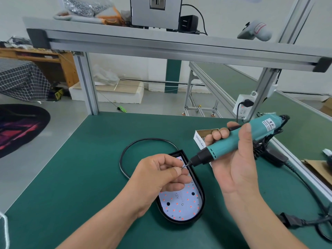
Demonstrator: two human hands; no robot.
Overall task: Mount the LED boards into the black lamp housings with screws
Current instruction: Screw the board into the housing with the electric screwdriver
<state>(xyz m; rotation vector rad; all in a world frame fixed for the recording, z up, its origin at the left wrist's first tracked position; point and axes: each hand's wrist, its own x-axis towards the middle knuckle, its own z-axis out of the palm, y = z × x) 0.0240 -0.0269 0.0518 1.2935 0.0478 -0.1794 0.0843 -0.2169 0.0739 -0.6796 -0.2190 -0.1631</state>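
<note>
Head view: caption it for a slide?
Left hand pinches a screw at the tip of the screwdriver gripped by the right hand.

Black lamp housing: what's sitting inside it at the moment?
Inside the black oval lamp housing lies a white LED board with red dots, a 12V mark and two dark holes. The left hand, pinching a small silver screw, covers and hides much of its far half.

White box (198,141) on green mat (80,159), socket (241,106) w/ plug on frame post (262,89), dark rug (18,126) left.
</note>
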